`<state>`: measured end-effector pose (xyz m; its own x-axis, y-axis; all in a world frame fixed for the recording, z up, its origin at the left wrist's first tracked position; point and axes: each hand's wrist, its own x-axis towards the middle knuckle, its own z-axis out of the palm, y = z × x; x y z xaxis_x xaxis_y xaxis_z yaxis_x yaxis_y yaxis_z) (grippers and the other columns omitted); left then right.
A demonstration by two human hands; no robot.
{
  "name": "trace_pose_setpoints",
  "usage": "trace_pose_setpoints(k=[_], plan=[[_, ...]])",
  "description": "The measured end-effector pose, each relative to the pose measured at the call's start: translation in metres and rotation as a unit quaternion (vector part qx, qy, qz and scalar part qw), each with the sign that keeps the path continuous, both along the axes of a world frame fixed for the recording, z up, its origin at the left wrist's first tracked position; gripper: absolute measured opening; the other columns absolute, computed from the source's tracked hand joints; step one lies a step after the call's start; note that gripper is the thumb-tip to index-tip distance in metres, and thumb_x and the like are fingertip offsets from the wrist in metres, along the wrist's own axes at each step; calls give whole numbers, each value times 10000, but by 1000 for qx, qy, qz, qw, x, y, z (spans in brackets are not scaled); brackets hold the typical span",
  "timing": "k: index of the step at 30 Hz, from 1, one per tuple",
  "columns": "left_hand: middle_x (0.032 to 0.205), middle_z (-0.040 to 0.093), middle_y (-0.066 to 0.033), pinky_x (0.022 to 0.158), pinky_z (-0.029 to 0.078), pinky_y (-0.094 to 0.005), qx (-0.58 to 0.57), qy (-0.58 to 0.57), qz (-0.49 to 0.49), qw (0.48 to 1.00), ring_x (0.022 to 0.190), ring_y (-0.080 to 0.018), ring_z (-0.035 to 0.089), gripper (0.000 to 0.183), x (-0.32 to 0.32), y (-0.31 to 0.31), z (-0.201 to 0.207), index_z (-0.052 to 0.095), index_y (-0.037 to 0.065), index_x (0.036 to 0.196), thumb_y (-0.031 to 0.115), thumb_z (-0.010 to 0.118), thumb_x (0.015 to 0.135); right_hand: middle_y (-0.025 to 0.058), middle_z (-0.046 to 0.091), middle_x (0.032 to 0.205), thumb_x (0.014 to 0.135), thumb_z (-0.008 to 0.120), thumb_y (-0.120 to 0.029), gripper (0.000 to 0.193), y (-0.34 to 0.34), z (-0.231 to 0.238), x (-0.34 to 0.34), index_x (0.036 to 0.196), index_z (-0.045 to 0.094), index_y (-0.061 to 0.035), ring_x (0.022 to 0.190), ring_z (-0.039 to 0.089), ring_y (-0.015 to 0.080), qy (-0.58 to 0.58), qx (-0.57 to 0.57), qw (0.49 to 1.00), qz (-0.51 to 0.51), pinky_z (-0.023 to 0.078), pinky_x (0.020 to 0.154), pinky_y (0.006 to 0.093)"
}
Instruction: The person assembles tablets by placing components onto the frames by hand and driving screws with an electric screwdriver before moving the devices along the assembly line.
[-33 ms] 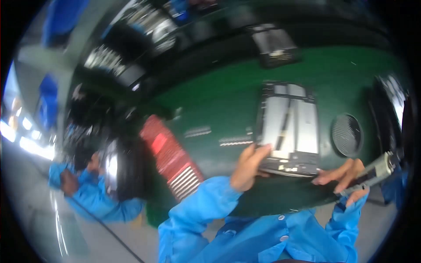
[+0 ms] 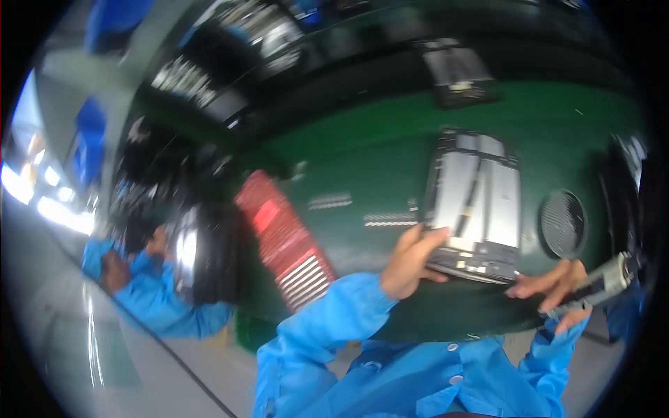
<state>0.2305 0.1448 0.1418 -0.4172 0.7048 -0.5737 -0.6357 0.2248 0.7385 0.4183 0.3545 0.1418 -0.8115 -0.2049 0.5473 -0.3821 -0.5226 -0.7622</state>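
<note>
Opened flat device [image 2: 481,202], silver panels exposed, is set on the right half of the counter [image 2: 341,258], lower end toward the front edge. Its lower left corner is gripped by the left hand [image 2: 411,258], thumb on top, so that corner is partly covered. A grey tool [image 2: 599,282] is grasped in the fingers of the right hand [image 2: 550,285]; fingertips are placed at the device's lower right corner, contact can't be confirmed.

Around it: right side is flanked by a round dark dish [image 2: 563,223], set just above the right hand. Counter's right edge is taken up by a black object [image 2: 620,188], kind unclear. Two rows of small parts [image 2: 390,221] are laid out left of the device. Left part of the counter is occupied by a red wrapped pack [image 2: 279,219], tilted, lower end overlaid by white strips [image 2: 304,284]. Second device [image 2: 456,73] is placed at the far edge.

Surface is green, front edge curved by the lens. Beyond the left edge, a co-worker's blue sleeve [image 2: 157,299] is seen beside a dark stack [image 2: 209,251]. Grey floor [image 2: 83,348] is lit from the far left.
</note>
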Motion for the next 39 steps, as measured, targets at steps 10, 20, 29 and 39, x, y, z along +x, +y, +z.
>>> trace_pose_setpoints(k=[10, 20, 29, 39], plan=[[883, 622, -105, 501, 553, -308, 152, 59, 120, 979, 714, -193, 635, 237, -95, -12, 35, 535, 38, 994, 245, 547, 878, 188, 575, 1034, 555, 749, -180, 602, -14, -3, -20, 1097, 530, -38, 944, 566, 331, -186, -27, 933, -306, 440, 865, 454], [1135, 552, -186, 798, 480, -399, -100, 466, 263, 839, 1022, -307, 548, 477, -271, 16, -23, 508, 25, 1139, 291, 662, 774, 204, 586, 1064, 726, 691, -12, 548, -4, -13, -44, 1210, 434, 18, 983, 597, 289, -231, 29, 955, -186, 481, 851, 376], [1266, 465, -242, 1028, 323, -412, -80, 866, -182, 459, 1226, -364, 403, 570, -183, 152, -22, 540, 13, 1165, 171, 719, 647, 41, 583, 638, 735, 705, -43, 470, 3, -2, -45, 1149, 488, 3, 606, 576, 94, -312, 40, 908, -277, 485, 583, 254], [1041, 609, -170, 833, 464, -420, -218, 871, -183, 400, 960, -338, 578, 552, -189, 219, -16, 530, 47, 1142, 41, 620, 597, 18, 567, 752, 729, 703, -45, 440, -2, -17, -48, 1125, 512, -51, 621, 549, 66, -210, 62, 927, -304, 465, 568, 233]])
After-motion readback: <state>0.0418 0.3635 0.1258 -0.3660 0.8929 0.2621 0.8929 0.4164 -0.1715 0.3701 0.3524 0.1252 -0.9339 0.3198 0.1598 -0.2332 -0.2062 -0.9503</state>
